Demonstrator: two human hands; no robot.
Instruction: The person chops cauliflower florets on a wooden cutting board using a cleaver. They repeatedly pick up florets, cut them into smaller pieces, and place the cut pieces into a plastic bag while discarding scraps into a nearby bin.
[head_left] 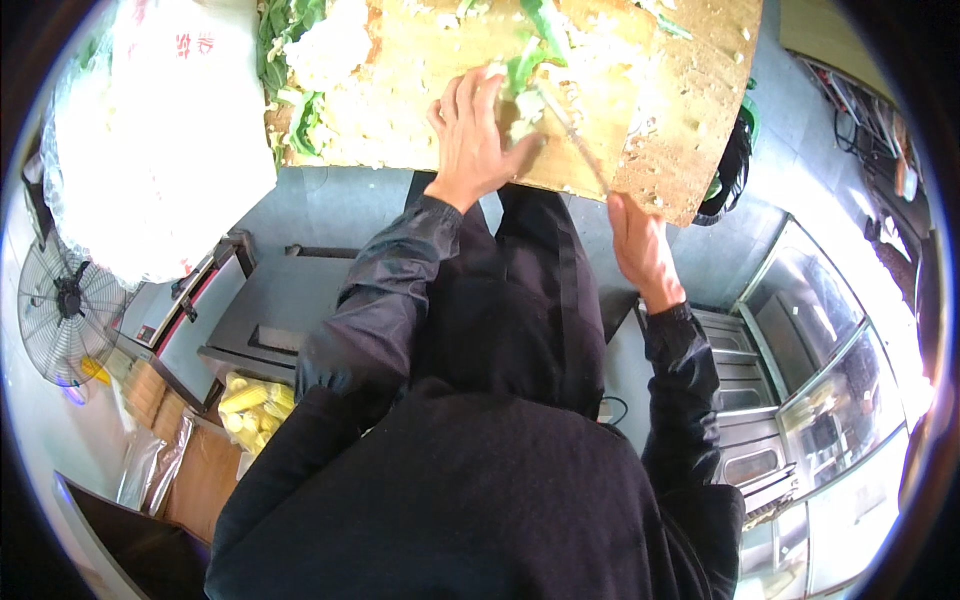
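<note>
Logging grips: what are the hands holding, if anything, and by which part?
Right hand: a knife, by its handle end. Left hand: at the left side of a leafy vegetable piece; whether gripped cannot be told.

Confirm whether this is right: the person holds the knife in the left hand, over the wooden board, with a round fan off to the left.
Wrong hand: the head view shows the knife in the right hand, over the wooden board, with the round fan off to the left.

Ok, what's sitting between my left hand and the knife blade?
In the head view, a pale vegetable piece with some green at it lies between your left hand and the knife blade, on the wooden board.
</note>
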